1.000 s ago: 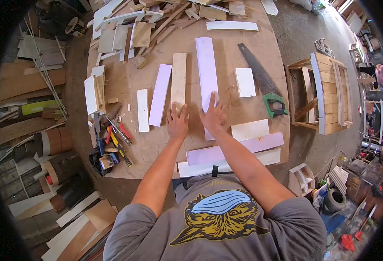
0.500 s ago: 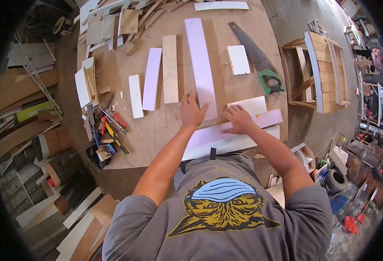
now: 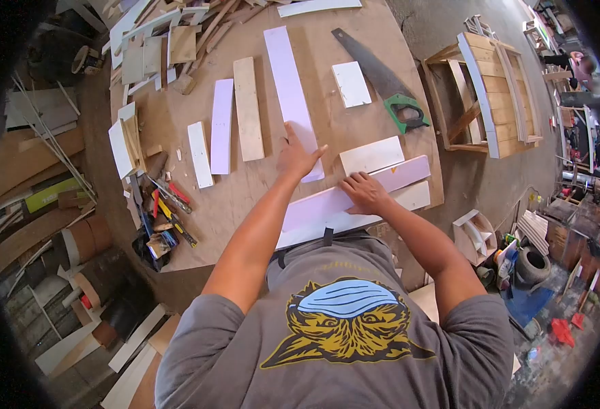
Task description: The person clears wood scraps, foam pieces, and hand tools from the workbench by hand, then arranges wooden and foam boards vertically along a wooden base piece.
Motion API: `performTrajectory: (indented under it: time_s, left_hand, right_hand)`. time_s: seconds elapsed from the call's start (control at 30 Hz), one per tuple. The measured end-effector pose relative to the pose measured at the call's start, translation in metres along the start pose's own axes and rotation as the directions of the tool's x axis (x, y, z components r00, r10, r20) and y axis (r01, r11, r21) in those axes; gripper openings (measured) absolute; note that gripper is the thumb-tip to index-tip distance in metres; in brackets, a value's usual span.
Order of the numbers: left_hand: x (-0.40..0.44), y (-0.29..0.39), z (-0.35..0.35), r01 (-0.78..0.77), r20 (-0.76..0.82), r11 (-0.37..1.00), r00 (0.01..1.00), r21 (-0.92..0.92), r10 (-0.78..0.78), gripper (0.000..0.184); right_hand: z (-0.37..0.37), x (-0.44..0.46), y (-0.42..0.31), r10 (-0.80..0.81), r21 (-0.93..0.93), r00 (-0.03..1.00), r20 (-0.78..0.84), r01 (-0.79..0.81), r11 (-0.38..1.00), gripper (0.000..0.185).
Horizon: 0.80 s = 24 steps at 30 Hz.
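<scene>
Lilac plank (image 3: 405, 174) lies crosswise beneath the right hand (image 3: 367, 193), the nearer one, whose fingers appear to grasp across its width. Beyond the plank's left half, the left hand (image 3: 298, 157) rests spread over a long board (image 3: 289, 99) pointing away; the saw (image 3: 380, 76) sits well past the plank's right half.

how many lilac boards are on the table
3: a short lilac board left of the bare wood board, a long lilac board at the left hand, and a crosswise lilac board at the right hand. Others may be hidden in the scrap pile.
</scene>
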<state>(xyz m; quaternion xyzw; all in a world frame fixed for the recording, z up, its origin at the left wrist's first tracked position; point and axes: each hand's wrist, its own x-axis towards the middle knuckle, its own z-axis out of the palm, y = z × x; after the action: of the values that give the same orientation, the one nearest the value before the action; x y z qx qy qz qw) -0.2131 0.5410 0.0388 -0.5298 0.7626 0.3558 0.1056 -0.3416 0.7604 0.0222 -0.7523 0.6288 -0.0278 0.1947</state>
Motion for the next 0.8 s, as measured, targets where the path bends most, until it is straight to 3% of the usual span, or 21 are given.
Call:
performTrajectory:
  time_s: [0.1,0.17,0.27,0.37,0.43,0.47,0.53,0.6,0.7,0.8]
  left_hand:
    - [0.068,-0.062,0.016,-0.129,0.086,0.972,0.985,-0.195,0.149,0.101]
    - [0.064,-0.075,-0.054,0.102,0.381,0.831,0.914,-0.547,0.138,0.087]
    - [0.052,-0.099,-0.123,0.205,0.351,0.579,0.924,-0.789,0.151,0.081]
    - [0.071,-0.133,-0.102,0.161,0.213,0.529,0.976,-0.833,0.038,0.078]
    - [0.053,-0.124,-0.073,0.151,0.174,0.575,0.985,-0.804,-0.016,0.064]
    - [0.064,-0.145,-0.031,0.059,0.159,0.595,0.980,-0.801,0.117,0.064]
    - [0.031,-0.110,0.000,0.139,0.152,0.562,0.988,-0.815,-0.023,0.063]
    - [0.002,-0.083,0.011,0.173,0.222,0.409,0.972,-0.896,0.077,0.066]
    - [0.007,-0.089,0.069,-0.127,-0.100,0.582,0.992,-0.803,0.078,0.066]
    - [-0.015,-0.086,0.071,-0.229,-0.233,0.668,0.969,-0.709,0.084,0.064]
  right_hand:
    - [-0.021,-0.010,0.003,0.013,0.021,0.999,-0.031,-0.013,1.000,0.077]
    - [-0.037,-0.010,0.007,0.072,0.032,0.987,-0.142,-0.068,0.997,0.083]
    - [-0.072,0.006,0.012,0.202,0.074,0.937,-0.284,-0.188,0.979,0.088]
    - [-0.099,0.056,0.015,0.370,0.143,0.842,-0.393,-0.342,0.929,0.090]
    - [-0.136,0.108,0.007,0.593,0.215,0.759,-0.271,-0.553,0.805,0.087]
    - [-0.150,0.134,0.007,0.691,0.236,0.694,-0.203,-0.650,0.722,0.085]
    - [-0.147,0.182,0.025,0.748,0.289,0.645,-0.155,-0.695,0.658,0.087]
    - [-0.132,0.225,0.042,0.793,0.332,0.602,-0.090,-0.733,0.594,0.090]
    - [-0.112,0.277,0.057,0.846,0.387,0.533,-0.007,-0.779,0.494,0.095]
    - [-0.094,0.315,0.061,0.890,0.446,0.455,0.002,-0.797,0.407,0.098]
